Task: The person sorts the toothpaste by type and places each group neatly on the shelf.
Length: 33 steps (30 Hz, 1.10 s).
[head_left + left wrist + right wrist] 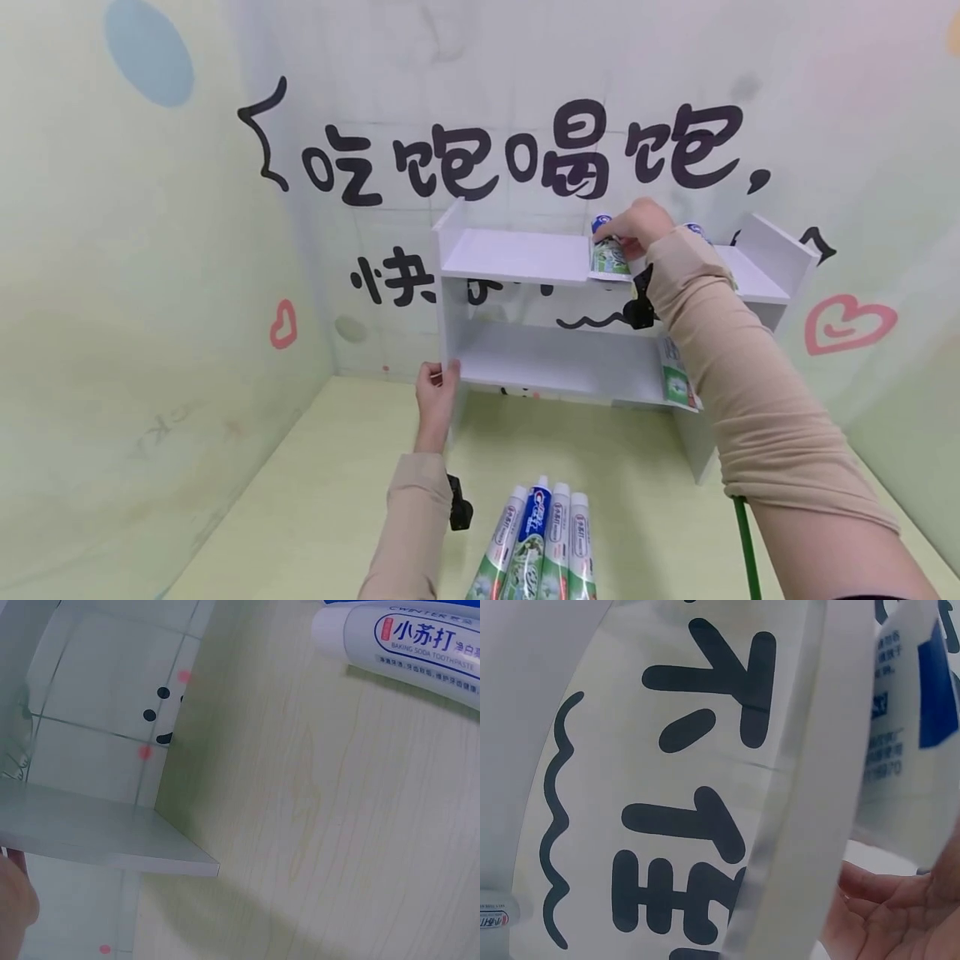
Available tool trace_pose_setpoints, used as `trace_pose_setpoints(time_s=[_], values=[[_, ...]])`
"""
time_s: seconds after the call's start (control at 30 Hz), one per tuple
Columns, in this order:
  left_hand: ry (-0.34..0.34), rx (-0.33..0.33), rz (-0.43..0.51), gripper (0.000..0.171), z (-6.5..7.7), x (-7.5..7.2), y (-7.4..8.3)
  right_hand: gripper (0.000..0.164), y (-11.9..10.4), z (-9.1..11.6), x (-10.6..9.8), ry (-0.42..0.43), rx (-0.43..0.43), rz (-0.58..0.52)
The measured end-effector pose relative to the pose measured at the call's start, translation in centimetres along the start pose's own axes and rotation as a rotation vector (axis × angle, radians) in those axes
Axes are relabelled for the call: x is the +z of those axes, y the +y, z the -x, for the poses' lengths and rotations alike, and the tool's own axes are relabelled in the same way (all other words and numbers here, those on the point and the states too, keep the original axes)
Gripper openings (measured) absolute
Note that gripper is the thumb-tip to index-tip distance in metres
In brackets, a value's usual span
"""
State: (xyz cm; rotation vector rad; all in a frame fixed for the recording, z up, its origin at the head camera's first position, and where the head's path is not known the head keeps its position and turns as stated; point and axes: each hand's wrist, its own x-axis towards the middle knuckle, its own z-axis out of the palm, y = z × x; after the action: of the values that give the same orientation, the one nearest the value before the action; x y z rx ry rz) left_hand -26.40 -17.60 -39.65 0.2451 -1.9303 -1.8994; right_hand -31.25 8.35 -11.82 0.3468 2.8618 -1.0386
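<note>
My right hand (639,227) pinches a green-and-blue toothpaste tube (609,260) at the top board of a white two-tier shelf (525,257). In the right wrist view, the back of that tube (911,750) appears just past the board's edge, with the palm (889,915) below it. My left hand (437,404) grips the shelf's left side panel near the lower board, thumb at its front edge. Another tube (697,230) on the top board is mostly hidden by my right wrist. On the lower board, a white-and-green tube (677,379) lies toward the right end.
Several toothpaste tubes lie side by side on the pale wooden table (315,500) in front of the shelf, among them a blue one (537,510) and a white one (557,533). Behind the shelf stands a wall (360,50) with black lettering.
</note>
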Motion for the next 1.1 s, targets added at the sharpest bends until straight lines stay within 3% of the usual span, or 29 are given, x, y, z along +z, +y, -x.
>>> trace_pose_setpoints(time_s=[0.2, 0.3, 0.43, 0.53, 0.77, 0.93, 1.1], values=[[-0.022, 0.0, 0.01, 0.025, 0.3, 0.2, -0.2, 0.056, 0.6, 0.2, -0.3, -0.029, -0.001, 0.009], [-0.047, 0.002, 0.024, 0.022, 0.9, 0.0, 1.0, 0.055, 0.6, 0.7, -1.1, -0.027, -0.017, -0.031], [-0.035, 0.023, 0.014, 0.021, 0.3, 0.1, 1.2, 0.064, -0.3, 2.0, -3.0, -0.008, -0.042, -0.056], [-0.014, 0.048, 0.007, 0.023, -0.8, 0.4, 0.4, 0.066, -1.1, 3.1, -4.3, 0.007, -0.061, -0.024], [-0.004, 0.053, -0.001, 0.023, -1.4, 0.5, 0.2, 0.028, -1.5, 5.0, -5.3, 0.017, -0.103, -0.017], [0.007, 0.043, 0.004, 0.022, -1.5, 0.5, -0.5, 0.024, -1.3, 6.0, -5.5, 0.004, -0.151, -0.017], [-0.023, 0.037, 0.02, 0.023, -1.4, 0.8, -0.5, 0.028, -0.4, 7.2, -6.1, 0.029, -0.19, -0.032]])
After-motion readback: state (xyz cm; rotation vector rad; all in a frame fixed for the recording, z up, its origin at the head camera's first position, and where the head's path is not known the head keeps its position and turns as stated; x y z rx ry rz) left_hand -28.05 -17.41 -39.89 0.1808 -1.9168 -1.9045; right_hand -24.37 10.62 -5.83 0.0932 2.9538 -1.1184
